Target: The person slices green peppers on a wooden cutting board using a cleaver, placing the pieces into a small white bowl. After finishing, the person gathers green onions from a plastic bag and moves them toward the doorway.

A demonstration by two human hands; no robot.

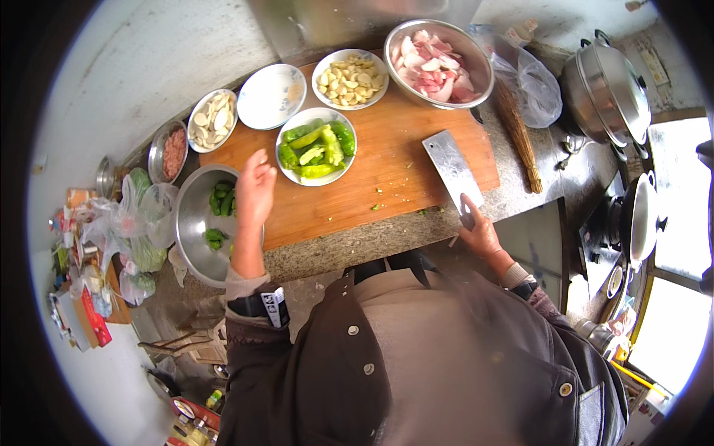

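Note:
My right hand [481, 236] grips the handle of a Chinese cleaver [450, 163], whose broad blade lies flat over the right part of a wooden cutting board [385, 161]. Raised above the board's left edge, my left hand [257, 187] has loosely bent fingers and nothing visible in it. Its forearm partly covers a steel mixing bowl [189, 245] with green peppers [223, 198] inside. Just right of that hand, a white bowl [280, 163] holds flattened green peppers [319, 146]. Small green scraps [375, 207] are scattered near the board's front edge.
Along the back stand a bowl of garlic cloves [350, 80], an empty patterned bowl [271, 96], a bowl of pale slices [212, 120], minced meat [174, 151] and a steel bowl [393, 83] of sliced meat. A bundled-straw brush [519, 139] and a steamer pot [599, 92] are rightward.

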